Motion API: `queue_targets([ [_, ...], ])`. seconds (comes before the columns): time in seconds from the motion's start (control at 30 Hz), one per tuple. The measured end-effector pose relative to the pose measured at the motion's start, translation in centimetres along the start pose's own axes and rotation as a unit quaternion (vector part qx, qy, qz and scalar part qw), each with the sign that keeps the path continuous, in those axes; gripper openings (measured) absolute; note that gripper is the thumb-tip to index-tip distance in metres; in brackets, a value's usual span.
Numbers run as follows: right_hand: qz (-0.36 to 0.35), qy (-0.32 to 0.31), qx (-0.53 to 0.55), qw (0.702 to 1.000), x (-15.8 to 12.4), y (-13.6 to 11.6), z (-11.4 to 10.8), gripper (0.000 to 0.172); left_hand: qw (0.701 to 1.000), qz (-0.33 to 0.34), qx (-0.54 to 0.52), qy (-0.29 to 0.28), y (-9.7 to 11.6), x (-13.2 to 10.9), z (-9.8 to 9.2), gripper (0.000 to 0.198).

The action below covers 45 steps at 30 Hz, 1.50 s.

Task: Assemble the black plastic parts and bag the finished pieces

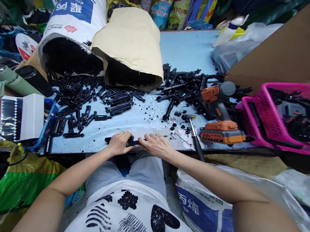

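Observation:
At the front edge of the blue tabletop, a long black plastic part [134, 143] lies between my hands. My left hand [120, 143] is closed round its left portion, with one end poking out past the fingers. My right hand [155, 144] presses its fingers on the part's right side; much of the part is hidden under both hands. Just right of them lie thin metal rods [183, 138] and a small hammer [195, 136] with a black handle. An orange cordless drill [220, 115] stands on its battery farther right.
Heaps of black plastic parts [76, 89] spill from a white sack [95, 24] and a tan paper sack [131, 43]. More parts [179, 86] lie behind the drill. Pink baskets [272, 122] stand right; a blue tray [47, 120] and green bottle [20, 83] stand left.

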State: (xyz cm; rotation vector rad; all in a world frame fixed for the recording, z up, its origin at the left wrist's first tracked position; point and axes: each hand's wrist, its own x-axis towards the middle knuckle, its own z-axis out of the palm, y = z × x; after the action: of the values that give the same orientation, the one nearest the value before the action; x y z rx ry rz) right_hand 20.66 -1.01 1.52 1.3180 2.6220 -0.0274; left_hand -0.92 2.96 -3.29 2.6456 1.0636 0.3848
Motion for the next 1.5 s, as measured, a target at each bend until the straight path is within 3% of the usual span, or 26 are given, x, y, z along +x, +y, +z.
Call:
queue_targets([
  [0.2, -0.032, 0.025, -0.021, 0.999, 0.3, 1.2, -0.3, 0.033, 1.0, 0.0, 0.006, 0.026, -0.2, 0.1, 0.4, 0.048],
  [0.37, -0.039, 0.058, 0.014, 0.997, 0.6, 1.8, 2.0, 0.033, 0.999, 0.022, -0.006, -0.031, 0.6, 0.4, 0.4, 0.056],
  [0.43, -0.047, 0.082, 0.037, 0.995, 0.7, 2.1, 3.3, 0.034, 0.999, 0.036, -0.027, -0.026, 0.1, 1.2, 0.0, 0.056],
  [0.47, -0.048, 0.094, 0.048, 0.993, 0.8, 2.2, 3.8, 0.034, 0.999, 0.023, -0.036, -0.004, -0.7, 1.8, -0.3, 0.05],
  [0.53, -0.046, 0.113, 0.071, 0.99, 0.8, 2.5, 4.6, 0.035, 0.995, -0.064, -0.038, 0.069, -3.5, 3.5, -1.5, 0.032],
  [0.6, -0.045, 0.122, 0.093, 0.987, 0.7, 2.7, 5.1, 0.035, 0.968, -0.203, -0.015, 0.148, -7.7, 5.5, -3.0, 0.03],
  [0.67, -0.043, 0.12, 0.111, 0.986, 0.7, 2.8, 5.3, 0.035, 0.942, -0.294, 0.012, 0.162, -12.4, 7.2, -4.4, 0.031],
  [0.77, -0.033, 0.11, 0.131, 0.985, 0.6, 2.5, 5.6, 0.038, 0.956, -0.275, -0.017, 0.095, -17.8, 8.8, -5.4, 0.027],
  [0.87, -0.021, 0.106, 0.147, 0.983, 0.4, 2.0, 6.0, 0.038, 0.962, -0.255, -0.033, 0.092, -19.7, 9.1, -5.6, 0.013],
  [0.97, 0.01, 0.119, 0.149, 0.982, 0.2, 2.6, 5.9, 0.038, 0.955, -0.261, -0.03, 0.14, -18.6, 8.3, -5.8, 0.009],
  [1.1, 0.245, 0.181, 0.113, 0.946, -0.2, 7.8, 5.6, 0.036, 0.934, -0.258, -0.079, 0.235, -13.5, 5.0, -5.1, 0.021],
  [1.17, 0.336, 0.175, 0.067, 0.923, -0.2, 11.4, 5.9, 0.035, 0.892, -0.252, -0.263, 0.267, -9.9, 2.5, -3.9, 0.025],
  [1.23, 0.363, 0.136, 0.033, 0.921, 0.1, 14.3, 6.6, 0.034, 0.844, -0.262, -0.375, 0.279, -6.6, 0.0, -2.4, 0.028],
  [1.3, 0.361, 0.102, 0.02, 0.927, 0.6, 15.9, 7.3, 0.033, 0.816, -0.284, -0.413, 0.289, -4.3, -2.1, -1.1, 0.029],
  [1.4, 0.373, 0.115, 0.029, 0.92, 1.1, 15.9, 7.5, 0.031, 0.812, -0.304, -0.397, 0.3, -3.1, -4.0, 0.1, 0.028],
  [1.5, 0.385, 0.187, 0.096, 0.898, 1.3, 14.1, 6.2, 0.034, 0.817, -0.304, -0.373, 0.319, -3.5, -4.6, 0.5, 0.026],
])
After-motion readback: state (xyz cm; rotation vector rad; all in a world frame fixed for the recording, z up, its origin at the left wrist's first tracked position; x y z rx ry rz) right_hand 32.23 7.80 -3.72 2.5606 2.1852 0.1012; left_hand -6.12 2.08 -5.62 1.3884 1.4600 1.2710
